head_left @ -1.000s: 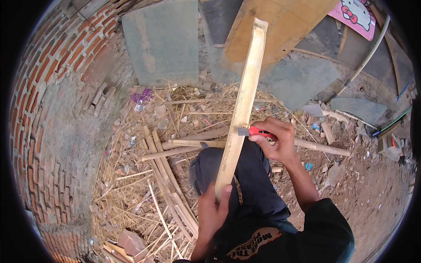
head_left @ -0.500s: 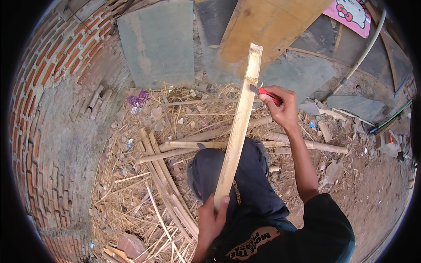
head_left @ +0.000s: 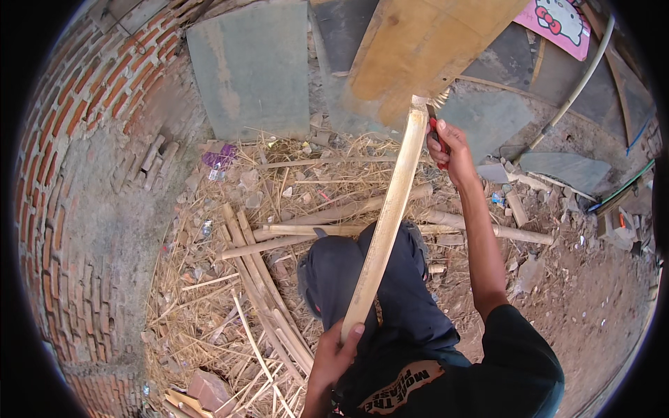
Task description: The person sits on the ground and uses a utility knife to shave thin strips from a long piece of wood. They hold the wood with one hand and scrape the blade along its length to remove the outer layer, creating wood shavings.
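A long split bamboo strip (head_left: 385, 223) slants up and away over my bent knees. My left hand (head_left: 336, 352) is closed around its near end, thumb on top. In my right hand (head_left: 454, 148) is a knife with a red handle (head_left: 434, 141), the fingers wrapped round it. Its short dark blade lies against the right edge of the strip, close to the far end. A curled pale shaving (head_left: 442, 97) stands out beside the blade there.
Several split bamboo pieces (head_left: 268, 292) lie to the left, and bamboo poles (head_left: 488, 228) cross the ground ahead. Straw and shavings cover the soil. A brick wall (head_left: 77, 195) rises at the left. Boards (head_left: 247, 76) lean at the back, near a grey pipe (head_left: 575, 87).
My right hand has pushed the knife farther along the strip to its far end, and the shaving has grown into a curl. The strip's far end has shifted slightly right and down.
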Action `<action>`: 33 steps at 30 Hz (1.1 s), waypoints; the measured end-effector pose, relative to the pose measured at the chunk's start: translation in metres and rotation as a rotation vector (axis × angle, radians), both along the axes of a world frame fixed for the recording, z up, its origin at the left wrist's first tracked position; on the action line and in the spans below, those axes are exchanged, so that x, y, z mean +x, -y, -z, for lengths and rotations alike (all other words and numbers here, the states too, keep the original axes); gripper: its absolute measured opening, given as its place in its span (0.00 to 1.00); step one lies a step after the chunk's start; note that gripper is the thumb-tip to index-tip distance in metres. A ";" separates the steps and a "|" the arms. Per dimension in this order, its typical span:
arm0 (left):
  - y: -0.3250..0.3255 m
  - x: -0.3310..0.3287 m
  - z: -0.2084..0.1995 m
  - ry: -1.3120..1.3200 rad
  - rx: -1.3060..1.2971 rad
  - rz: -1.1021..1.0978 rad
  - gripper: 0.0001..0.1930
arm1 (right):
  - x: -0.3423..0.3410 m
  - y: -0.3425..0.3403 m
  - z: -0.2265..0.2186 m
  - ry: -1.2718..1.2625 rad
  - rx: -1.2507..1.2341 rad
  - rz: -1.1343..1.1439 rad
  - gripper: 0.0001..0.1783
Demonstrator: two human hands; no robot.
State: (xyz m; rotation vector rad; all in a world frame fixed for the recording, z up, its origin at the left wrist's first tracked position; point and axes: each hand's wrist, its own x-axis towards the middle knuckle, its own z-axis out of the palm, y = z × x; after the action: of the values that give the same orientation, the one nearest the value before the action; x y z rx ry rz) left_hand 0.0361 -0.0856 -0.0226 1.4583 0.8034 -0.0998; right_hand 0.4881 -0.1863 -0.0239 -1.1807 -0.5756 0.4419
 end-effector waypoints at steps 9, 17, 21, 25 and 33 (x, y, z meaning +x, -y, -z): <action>-0.015 0.027 0.000 0.066 0.011 0.011 0.18 | -0.063 0.004 -0.007 -0.002 0.074 0.108 0.22; -0.032 0.056 -0.017 0.183 0.044 -0.007 0.18 | -0.174 0.014 -0.005 0.831 -0.238 0.139 0.16; -0.030 0.070 -0.030 0.236 0.077 -0.009 0.17 | -0.198 0.012 -0.002 0.891 -0.230 0.113 0.18; -0.024 0.074 -0.033 0.273 0.093 -0.035 0.16 | -0.204 0.009 -0.003 0.899 -0.239 0.136 0.17; -0.021 0.080 -0.022 0.329 0.354 -0.041 0.15 | -0.207 0.004 -0.007 0.876 -0.289 0.134 0.16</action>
State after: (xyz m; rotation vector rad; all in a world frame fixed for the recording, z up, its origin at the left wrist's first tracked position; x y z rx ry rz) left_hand 0.1163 -0.0645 -0.0006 1.7317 0.5973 0.3215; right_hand 0.2814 -0.1906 -0.0167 -1.6750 -1.1988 -0.1458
